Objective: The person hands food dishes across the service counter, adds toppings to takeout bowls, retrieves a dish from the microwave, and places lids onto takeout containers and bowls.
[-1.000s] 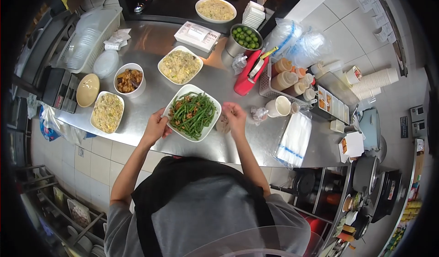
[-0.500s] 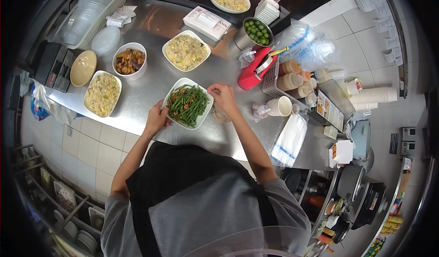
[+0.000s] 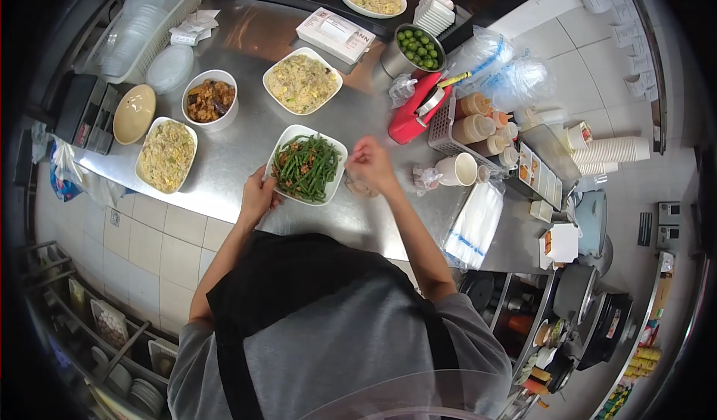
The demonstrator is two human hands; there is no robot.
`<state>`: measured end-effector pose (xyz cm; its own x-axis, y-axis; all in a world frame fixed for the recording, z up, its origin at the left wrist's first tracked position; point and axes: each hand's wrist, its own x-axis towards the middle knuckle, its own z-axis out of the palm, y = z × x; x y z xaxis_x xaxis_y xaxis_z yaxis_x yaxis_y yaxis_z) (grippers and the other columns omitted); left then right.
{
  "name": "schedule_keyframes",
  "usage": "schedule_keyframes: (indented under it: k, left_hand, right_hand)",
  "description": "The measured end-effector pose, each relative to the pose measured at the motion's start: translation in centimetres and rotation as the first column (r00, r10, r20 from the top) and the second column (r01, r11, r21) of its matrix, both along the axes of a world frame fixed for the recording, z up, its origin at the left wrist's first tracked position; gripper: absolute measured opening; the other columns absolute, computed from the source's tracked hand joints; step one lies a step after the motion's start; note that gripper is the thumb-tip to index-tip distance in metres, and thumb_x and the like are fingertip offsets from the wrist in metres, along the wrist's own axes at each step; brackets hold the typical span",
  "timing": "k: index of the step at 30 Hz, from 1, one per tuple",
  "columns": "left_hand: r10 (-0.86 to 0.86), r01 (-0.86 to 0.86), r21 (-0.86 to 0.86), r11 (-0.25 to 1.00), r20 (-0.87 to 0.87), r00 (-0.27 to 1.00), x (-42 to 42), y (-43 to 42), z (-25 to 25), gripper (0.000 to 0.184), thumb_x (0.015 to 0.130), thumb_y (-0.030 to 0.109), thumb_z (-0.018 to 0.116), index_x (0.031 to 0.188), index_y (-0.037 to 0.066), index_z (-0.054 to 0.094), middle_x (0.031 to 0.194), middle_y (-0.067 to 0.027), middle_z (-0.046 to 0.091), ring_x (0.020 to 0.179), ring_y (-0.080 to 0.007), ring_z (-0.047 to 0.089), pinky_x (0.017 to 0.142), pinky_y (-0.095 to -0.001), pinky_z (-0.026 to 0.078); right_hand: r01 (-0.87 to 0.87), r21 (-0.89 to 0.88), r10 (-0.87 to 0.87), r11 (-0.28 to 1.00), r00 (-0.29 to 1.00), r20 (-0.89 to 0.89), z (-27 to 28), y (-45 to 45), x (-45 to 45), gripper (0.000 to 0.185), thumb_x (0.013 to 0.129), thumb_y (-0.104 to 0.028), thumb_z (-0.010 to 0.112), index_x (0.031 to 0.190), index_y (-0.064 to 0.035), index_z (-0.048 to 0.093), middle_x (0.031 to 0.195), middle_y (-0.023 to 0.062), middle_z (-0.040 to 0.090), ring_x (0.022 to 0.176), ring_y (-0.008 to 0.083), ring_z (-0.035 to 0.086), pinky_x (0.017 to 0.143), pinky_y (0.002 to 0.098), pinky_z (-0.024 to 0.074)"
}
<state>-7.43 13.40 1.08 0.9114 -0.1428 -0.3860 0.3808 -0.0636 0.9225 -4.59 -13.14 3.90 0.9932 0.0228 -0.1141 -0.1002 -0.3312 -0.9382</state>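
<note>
A square white bowl of green beans with brown minced bits stands at the counter's near side. My left hand grips its left rim, thumb on the edge, other fingers partly hidden below. Just off the right rim is my right hand, its fingers curled but smeared by motion; whether anything is between them I cannot make out. Under that hand lies a crumpled beige cloth. Beyond the beans sits a white bowl of fried rice.
On the left stand another fried rice bowl, a round bowl of brown chunks and a tan bowl. To the right are a red tape dispenser, limes in a metal pot, sauce bottles and a paper cup.
My right hand has come away from the bowl's right rim, shifting slightly right and down. The left hand keeps its hold on the bowl.
</note>
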Motion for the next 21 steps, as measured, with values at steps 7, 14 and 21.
schedule_keyframes:
  k: [7, 14, 21]
  left_hand:
    - [-0.059, 0.046, -0.165, 0.985, -0.071, 0.996, 4.0, 3.1, 6.7, 0.029, 0.083, 0.011, 0.039, 0.105, -0.003, 0.05, 0.056, -0.0092, 0.054, 0.038, -0.0086, 0.046, 0.033, -0.0207, 0.037]
    - [0.056, -0.056, -0.001, 0.998, 0.074, 0.996, 22.5, 7.7, 8.6, 0.039, 0.088, 0.03, 0.046, 0.118, 0.006, 0.039, 0.089, -0.0072, 0.058, 0.059, -0.0112, 0.057, 0.046, -0.0198, 0.042]
    - [0.101, -0.084, -0.077, 0.994, 0.245, 0.964, 46.6, 11.1, 1.6, 0.039, 0.084, 0.03, 0.053, 0.111, 0.002, 0.048, 0.099, -0.0082, 0.054, 0.083, -0.0173, 0.053, 0.069, -0.0244, 0.044]
  right_hand:
    - [0.237, -0.391, -0.148, 0.889, 0.958, 0.244, -3.4, -3.5, -2.3, 0.026, 0.07, -0.006, 0.06, 0.094, -0.0072, 0.051, 0.084, 0.0076, 0.052, 0.082, 0.0204, 0.052, 0.066, 0.0333, 0.0422]
    - [0.473, -0.639, -0.259, 0.607, 0.877, 0.404, -4.9, 2.4, -4.5, 0.038, 0.064, -0.024, 0.067, 0.097, -0.014, 0.049, 0.099, 0.0111, 0.042, 0.098, 0.0325, 0.04, 0.075, 0.0442, 0.0349]
    - [0.562, -0.563, -0.362, 0.605, 0.825, 0.434, -5.5, 2.8, -5.2, 0.044, 0.059, -0.024, 0.067, 0.097, -0.0136, 0.046, 0.098, 0.0106, 0.042, 0.097, 0.0299, 0.042, 0.079, 0.0434, 0.0332]
